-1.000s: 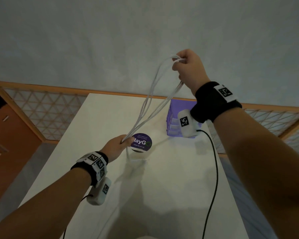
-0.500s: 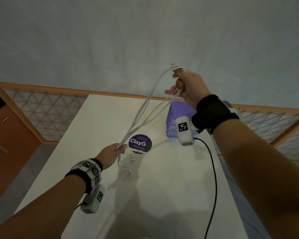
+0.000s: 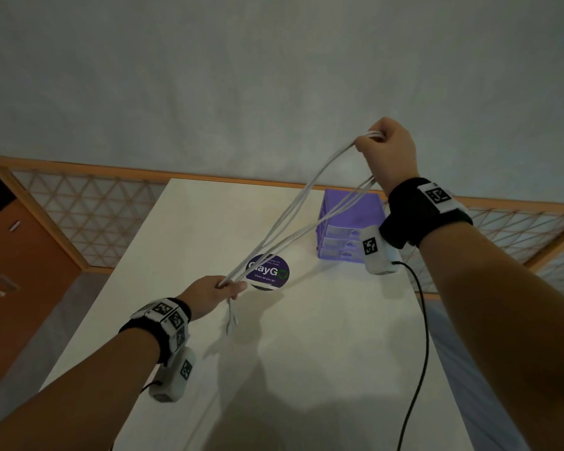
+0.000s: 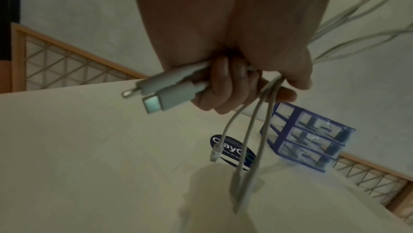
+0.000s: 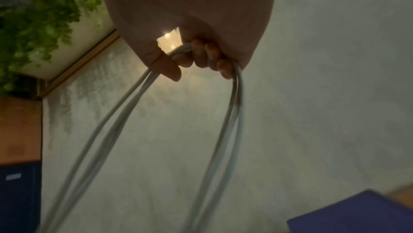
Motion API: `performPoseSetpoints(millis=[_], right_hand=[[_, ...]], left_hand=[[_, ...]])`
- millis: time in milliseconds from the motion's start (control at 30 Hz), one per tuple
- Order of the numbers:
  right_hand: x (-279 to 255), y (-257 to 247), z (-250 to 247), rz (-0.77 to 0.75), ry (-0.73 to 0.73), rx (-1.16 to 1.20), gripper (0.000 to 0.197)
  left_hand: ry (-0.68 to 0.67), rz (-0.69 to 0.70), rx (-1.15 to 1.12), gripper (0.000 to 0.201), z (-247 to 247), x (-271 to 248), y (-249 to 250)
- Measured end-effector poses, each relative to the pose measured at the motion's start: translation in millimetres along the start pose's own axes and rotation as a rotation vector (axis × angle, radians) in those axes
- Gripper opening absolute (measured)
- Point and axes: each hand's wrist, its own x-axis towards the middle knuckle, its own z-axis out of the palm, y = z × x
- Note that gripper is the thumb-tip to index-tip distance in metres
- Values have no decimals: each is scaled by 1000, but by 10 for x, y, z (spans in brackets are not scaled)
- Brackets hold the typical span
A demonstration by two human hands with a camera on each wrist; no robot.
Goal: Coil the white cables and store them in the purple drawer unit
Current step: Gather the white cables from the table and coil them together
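- Left hand (image 3: 214, 292), lower centre: clamped on the cables (image 3: 293, 229) near their plugs (image 4: 165, 93); loose ends dangle over the tabletop (image 3: 306, 353).
- Right hand (image 3: 388, 151), upper right: gripping the looped strands, raised.
- Drawer unit (image 3: 350, 222), far right: drawers appear closed. Coiling unfinished; storing not begun.

White cables (image 3: 293, 219): exact strand count unclear, strands overlap between hands; loop top buried in right hand (image 3: 388, 151) fist; lower run cut by bottom edge of right wrist view. Left hand (image 3: 214, 292) fingers hidden behind knuckles from head view. Hanging plug ends (image 4: 240, 189) blurred in left wrist view. Round purple sticker (image 3: 267, 271) lettering partly crossed by cables. Purple drawer unit (image 3: 349, 222) right part behind right wrist camera; drawer contents unreadable. Bench (image 3: 306, 369) near edge out of frame
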Motion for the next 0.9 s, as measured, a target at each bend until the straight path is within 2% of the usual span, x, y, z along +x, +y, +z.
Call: performPoseSetpoints(millis=[133,267,333,367,433,467,533,600,767,900], right_hand=[[49,57,-54,15,38,-34,28],[16,240,-97,126,55,-29,24],[-53,395,-145,193,51,-58,15],[-96,486,-168,230,48,-68,16],[-189,691,-217,299,43,-85,39],[-237,776,-234,319,50,-81,43],[-348,918,-259,353,46,-64,34],[-449,1021,-286,399,35,-37,22],[-547,1295,-372,514,-46,-42,18],[-697,1474,-343,590,-88,5,34]], left_hand=[[44,-1,-45,40,-46,-7,21],[124,-12,-115,38,-95,-10,51],[172,-8,-135,35,-155,-8,43],[173,-2,-142,34,-194,-6,41],[148,25,-138,35,-266,-7,38],[140,40,-142,38,-293,0,41],[140,62,-136,41,-321,-3,77],[125,75,-68,39,-330,-19,129],[96,159,202,44,-453,-36,149],[94,307,358,41,-604,-17,142]])
